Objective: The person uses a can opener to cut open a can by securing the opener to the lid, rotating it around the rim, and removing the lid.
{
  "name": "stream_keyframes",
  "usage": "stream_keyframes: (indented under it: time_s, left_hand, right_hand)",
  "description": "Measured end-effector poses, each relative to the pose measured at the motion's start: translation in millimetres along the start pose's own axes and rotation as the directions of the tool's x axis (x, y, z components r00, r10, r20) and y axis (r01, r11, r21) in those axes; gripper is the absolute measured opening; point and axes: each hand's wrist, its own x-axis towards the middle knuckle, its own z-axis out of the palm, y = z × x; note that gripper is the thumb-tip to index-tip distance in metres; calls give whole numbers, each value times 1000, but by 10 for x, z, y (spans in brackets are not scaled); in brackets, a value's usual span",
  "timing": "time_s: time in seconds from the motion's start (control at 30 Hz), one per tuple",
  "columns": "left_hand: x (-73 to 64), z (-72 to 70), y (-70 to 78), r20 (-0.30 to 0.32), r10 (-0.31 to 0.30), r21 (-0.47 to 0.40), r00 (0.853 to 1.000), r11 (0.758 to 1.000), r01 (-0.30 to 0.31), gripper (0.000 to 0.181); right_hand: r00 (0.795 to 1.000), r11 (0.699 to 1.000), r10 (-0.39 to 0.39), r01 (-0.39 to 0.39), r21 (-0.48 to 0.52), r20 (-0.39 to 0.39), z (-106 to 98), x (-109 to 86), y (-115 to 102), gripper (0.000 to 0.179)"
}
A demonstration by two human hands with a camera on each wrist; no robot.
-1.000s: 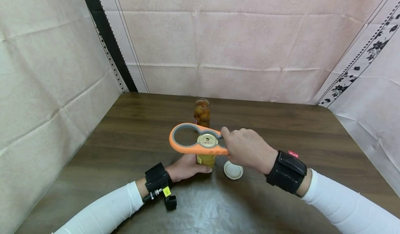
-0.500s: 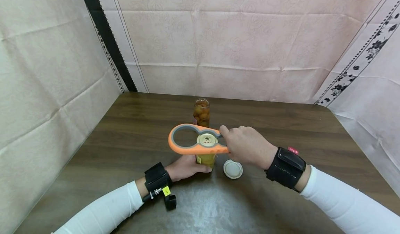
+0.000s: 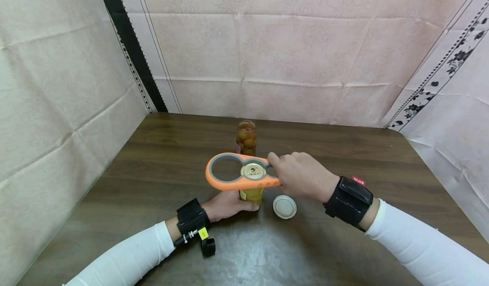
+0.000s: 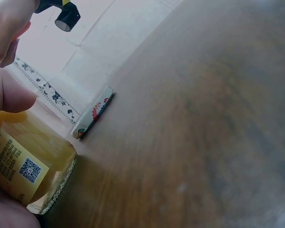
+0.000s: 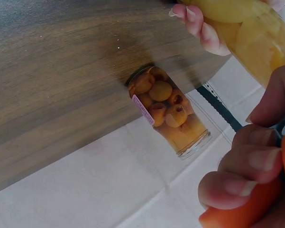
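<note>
Jar opener (image 3: 244, 184), orange and grey, surrounds the gold lid (image 3: 253, 171) of the yellow-fruit jar (image 3: 251, 195); full rim contact is difficult to confirm. Right hand (image 3: 303, 173) grips the opener's handle end. Left hand (image 3: 228, 205) grips the jar, upright on the table (image 3: 160, 171). Loose lid (image 3: 284, 207) lies right; brown-fruit jar (image 3: 246, 139) stands behind.

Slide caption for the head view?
Left hand holds a yellow-filled glass jar; right hand grips an orange-grey looped opener around the jar's round gold lid.
</note>
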Motion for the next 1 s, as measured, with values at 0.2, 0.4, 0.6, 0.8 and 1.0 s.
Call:
stream_keyframes:
  time_s: [0.2,0.4,0.6,0.8,1.0]
  left_hand:
    - [-5,-2,2,3,-4,-4,1000,1000,4,59]
    - [-17,2,4,5,3,8,1000,1000,-3,54]
    - [-21,8,12,-1,-10,5,1000,1000,10,54]
    - [-15,10,18,-7,-21,2,1000,1000,21,54]
    - [15,-2,-16,6,36,-15,999,999,-36,59]
  right_hand:
    - [1000,1000,9,-9,25,7,0,6,5,38]
    - [1000,1000,9,-10,17,20,-8,15,10,37]
    - [1000,1000,-9,9,-12,21,-4,27,30,37]
    - [1000,999,-27,27,-37,4,4,37,40,36]
    - [998,997,-55,53,-60,-42,12,43,51,37]
